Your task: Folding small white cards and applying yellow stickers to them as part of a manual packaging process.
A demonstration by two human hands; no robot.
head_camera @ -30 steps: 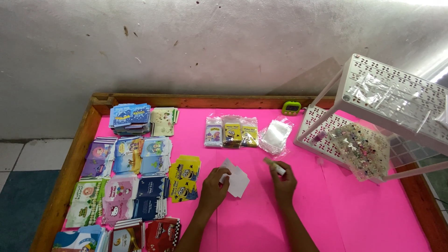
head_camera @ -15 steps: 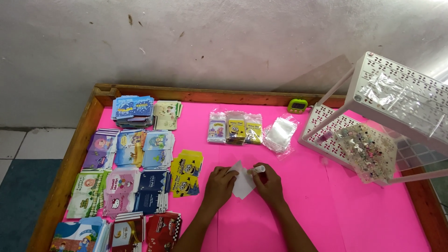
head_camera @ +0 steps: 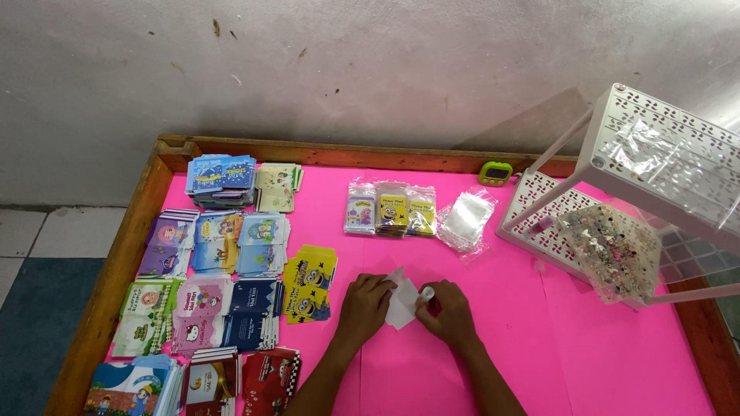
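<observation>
Between the two hands, on the pink tabletop (head_camera: 617, 362), lies a white paper piece (head_camera: 401, 302). Left hand (head_camera: 364, 308) is curled over its left edge, pinning it flat. Right hand (head_camera: 447, 312) is closed around a small white-capped tube (head_camera: 426, 293), its tip at the paper's right edge. Judging by this, a steady press from the left and a light, even touch of the tube would keep the paper from sliding. Left of the left hand sit yellow packets (head_camera: 310, 283) and card stacks (head_camera: 220, 243); beyond the hands, clear bags (head_camera: 466, 219); right of the right hand, a white rack (head_camera: 655, 169).
</observation>
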